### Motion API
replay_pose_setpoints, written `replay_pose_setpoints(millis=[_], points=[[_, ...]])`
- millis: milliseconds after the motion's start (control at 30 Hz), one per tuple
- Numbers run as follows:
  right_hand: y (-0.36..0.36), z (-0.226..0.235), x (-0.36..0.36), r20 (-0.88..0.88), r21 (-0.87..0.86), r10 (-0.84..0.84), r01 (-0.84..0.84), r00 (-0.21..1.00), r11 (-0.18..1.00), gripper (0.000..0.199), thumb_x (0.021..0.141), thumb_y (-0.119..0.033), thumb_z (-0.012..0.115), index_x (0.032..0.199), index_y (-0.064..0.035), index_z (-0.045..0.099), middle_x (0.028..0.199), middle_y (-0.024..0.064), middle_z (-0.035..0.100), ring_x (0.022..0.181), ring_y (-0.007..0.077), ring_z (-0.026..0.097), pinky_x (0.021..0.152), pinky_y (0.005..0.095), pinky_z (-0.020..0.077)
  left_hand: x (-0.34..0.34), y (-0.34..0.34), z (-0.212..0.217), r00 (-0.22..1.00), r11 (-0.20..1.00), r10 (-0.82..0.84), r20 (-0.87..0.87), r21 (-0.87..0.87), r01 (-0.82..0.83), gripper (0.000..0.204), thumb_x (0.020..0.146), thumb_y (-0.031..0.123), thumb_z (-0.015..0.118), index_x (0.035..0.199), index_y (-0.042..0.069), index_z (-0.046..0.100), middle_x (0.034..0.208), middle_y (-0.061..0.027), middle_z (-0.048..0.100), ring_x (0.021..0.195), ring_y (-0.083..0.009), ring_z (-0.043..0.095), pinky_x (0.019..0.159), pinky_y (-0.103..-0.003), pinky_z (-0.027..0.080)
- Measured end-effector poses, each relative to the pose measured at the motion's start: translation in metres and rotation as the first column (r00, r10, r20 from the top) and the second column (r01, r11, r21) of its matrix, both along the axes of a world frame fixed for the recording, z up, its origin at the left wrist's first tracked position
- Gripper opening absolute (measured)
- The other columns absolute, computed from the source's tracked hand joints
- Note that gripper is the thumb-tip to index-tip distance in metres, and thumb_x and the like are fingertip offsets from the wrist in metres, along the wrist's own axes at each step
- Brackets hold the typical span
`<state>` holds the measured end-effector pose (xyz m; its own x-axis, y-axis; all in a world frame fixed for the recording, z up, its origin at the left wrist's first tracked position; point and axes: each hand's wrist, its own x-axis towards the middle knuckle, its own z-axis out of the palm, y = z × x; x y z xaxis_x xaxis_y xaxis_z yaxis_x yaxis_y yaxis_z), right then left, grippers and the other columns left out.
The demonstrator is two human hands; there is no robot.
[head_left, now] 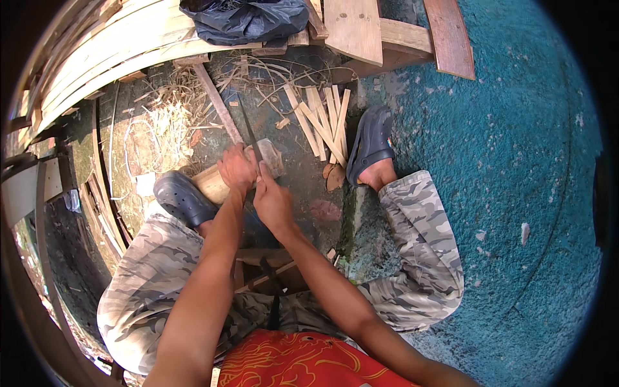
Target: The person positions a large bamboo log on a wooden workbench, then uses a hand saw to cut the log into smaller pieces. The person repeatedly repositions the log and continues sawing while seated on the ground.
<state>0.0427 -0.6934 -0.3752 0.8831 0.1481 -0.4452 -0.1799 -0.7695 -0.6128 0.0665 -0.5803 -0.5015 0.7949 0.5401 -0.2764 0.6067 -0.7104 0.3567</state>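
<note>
My right hand is closed round the handle end of a knife, and its long dark blade points away from me. Close beside it, my left hand is closed on the near end of a long flat wooden strip, which stretches away to the far left. Both hands are over a pale wooden block, like a short piece of log, lying on the ground near my left shoe. The blade lies alongside the strip's near end; whether they touch I cannot tell.
Several cut wooden slats lie right of the block, near my right shoe. Curled shavings litter the ground. Long boards and a black plastic bag are at the far side. A blue-green wall rises on the right.
</note>
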Motion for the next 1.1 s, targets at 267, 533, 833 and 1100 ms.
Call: replay_pose_setpoints(millis=[267, 533, 833, 1100], points=[[-0.072, 0.097, -0.08, -0.201, -0.008, -0.012, 0.011, 0.98, 1.0, 0.042, 0.105, -0.018, 0.051, 0.147, -0.0126, 0.054, 0.082, 0.0299, 0.066, 0.07, 0.044, 0.068, 0.06, 0.0389, 0.0512, -0.012, -0.013, 0.004, 0.998, 0.999, 0.029, 0.064, 0.013, -0.03, 0.035, 0.087, 0.036, 0.056, 0.107, 0.009, 0.067, 0.105, -0.0095, 0.065, 0.104, -0.0296, 0.058, 0.091, -0.047, 0.038], [-0.005, 0.028, -0.005, -0.219, -0.078, 0.01, -0.027, 0.976, 0.997, 0.042, 0.105, -0.02, 0.05, 0.144, -0.0044, 0.055, 0.121, 0.029, 0.067, 0.105, 0.0465, 0.067, 0.084, 0.0421, 0.0553, 0.0, 0.0, 0.009, 0.999, 0.999, 0.035, 0.029, -0.038, -0.034, 0.031, 0.086, 0.033, 0.056, 0.102, 0.009, 0.068, 0.103, -0.0088, 0.066, 0.103, -0.0292, 0.058, 0.089, -0.048, 0.04], [-0.064, 0.125, -0.083, -0.22, -0.026, -0.002, -0.003, 0.975, 1.0, 0.045, 0.107, -0.021, 0.047, 0.149, -0.0067, 0.049, 0.122, 0.0267, 0.067, 0.102, 0.0429, 0.069, 0.083, 0.0413, 0.0553, -0.009, -0.006, 0.007, 0.986, 0.999, 0.052, 0.157, 0.002, -0.053, 0.027, 0.085, 0.03, 0.055, 0.097, 0.01, 0.068, 0.101, -0.0093, 0.067, 0.099, -0.0299, 0.059, 0.087, -0.047, 0.04], [-0.006, 0.034, -0.023, 0.029, -0.039, 0.076, -0.075, 0.997, 0.996, 0.047, 0.105, -0.025, 0.047, 0.15, -0.0104, 0.048, 0.077, 0.0303, 0.066, 0.076, 0.0542, 0.064, 0.068, 0.0606, 0.0494, -0.002, -0.001, 0.004, 0.99, 0.999, 0.034, 0.138, 0.019, -0.037, 0.024, 0.085, 0.028, 0.056, 0.094, 0.01, 0.067, 0.099, -0.0085, 0.066, 0.098, -0.0296, 0.058, 0.085, -0.047, 0.04]])
